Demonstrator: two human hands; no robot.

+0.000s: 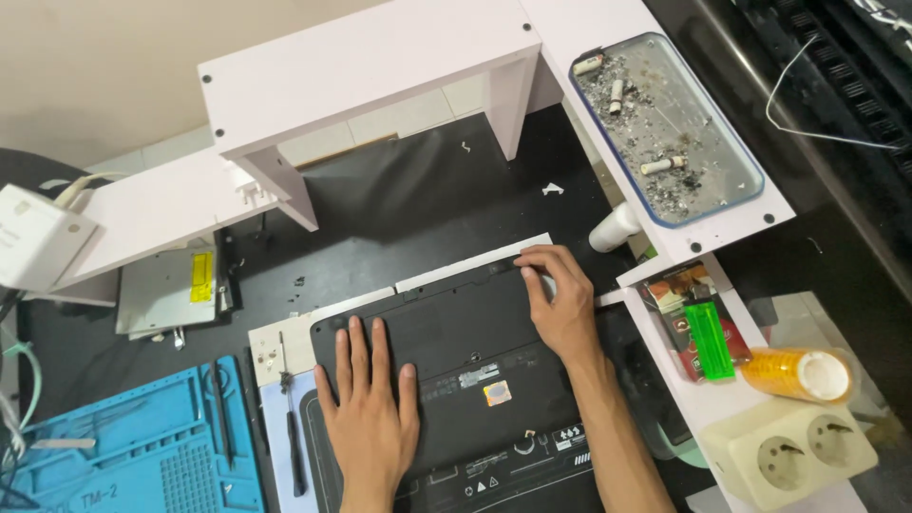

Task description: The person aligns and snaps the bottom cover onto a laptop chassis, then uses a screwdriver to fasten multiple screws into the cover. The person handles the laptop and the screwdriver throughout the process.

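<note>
Laptop (475, 380) lies bottom-up on the worktop (408, 209), black underside facing the camera, roughly centre-frame, its far edge next to a white strip (475, 261). Looks like a rigid plastic shell w/ some weight to it, probably stiff enough to lift by the edges, but the long removable panel at the far edge is likely thin and could flex or crack if pried from one corner. Surface is matte, so prob not slippery. Best hold: both long edges, or press flat on the base while working the far edge.

Left hand (369, 418) rests palm-down on the underside, fingers (366, 356) straight and close together, gripping nothing, just pressing flat.

Right hand (560, 304) sits at the far right corner of the machine; its fingers curl over the edge there, thumb alongside. Can't tell whether they pinch a latch or only push on it; nothing is lifted clear.

Nearby: screwdriver (290, 427) left of the laptop, blue tool mat (123, 446) further left, green lighter (708, 342) and tape roll (798, 372) on the white shelf at right, ash-filled tray (665, 123) above.
</note>
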